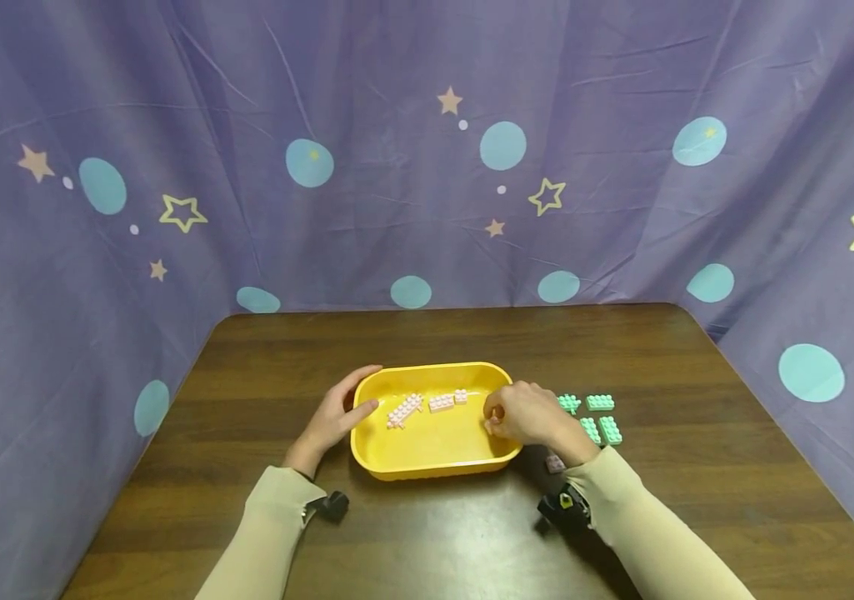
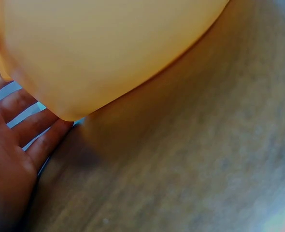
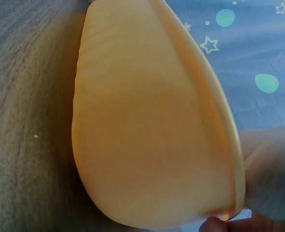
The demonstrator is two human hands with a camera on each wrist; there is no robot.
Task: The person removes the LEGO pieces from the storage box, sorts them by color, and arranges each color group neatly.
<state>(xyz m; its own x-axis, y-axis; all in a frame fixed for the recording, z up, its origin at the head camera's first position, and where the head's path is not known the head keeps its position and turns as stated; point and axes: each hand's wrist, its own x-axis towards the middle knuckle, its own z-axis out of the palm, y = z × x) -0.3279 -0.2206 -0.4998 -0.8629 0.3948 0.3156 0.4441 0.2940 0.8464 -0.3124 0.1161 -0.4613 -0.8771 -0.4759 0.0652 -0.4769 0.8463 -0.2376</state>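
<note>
A yellow plastic tub (image 1: 437, 472) stands on the table. My left hand (image 1: 331, 417) grips its left end, thumb over the rim and fingers against the outer wall, as the left wrist view also shows. Reaching over the tub's right end, my right hand (image 1: 527, 414) has curled fingers low inside it. They pinch what looks like a small pink toy brick (image 1: 492, 424), mostly hidden by the hand. Further left in the tub lie a long studded pink piece (image 1: 404, 410), a pink brick (image 1: 441, 403) and a smaller pink brick (image 1: 460, 396).
Several green toy bricks (image 1: 600, 402) lie on the wooden table (image 1: 284, 350) right of the tub, partly behind my right hand. Beside my right forearm is another pinkish brick (image 1: 555, 463). A purple patterned curtain (image 1: 397, 225) hangs round the table's back and sides.
</note>
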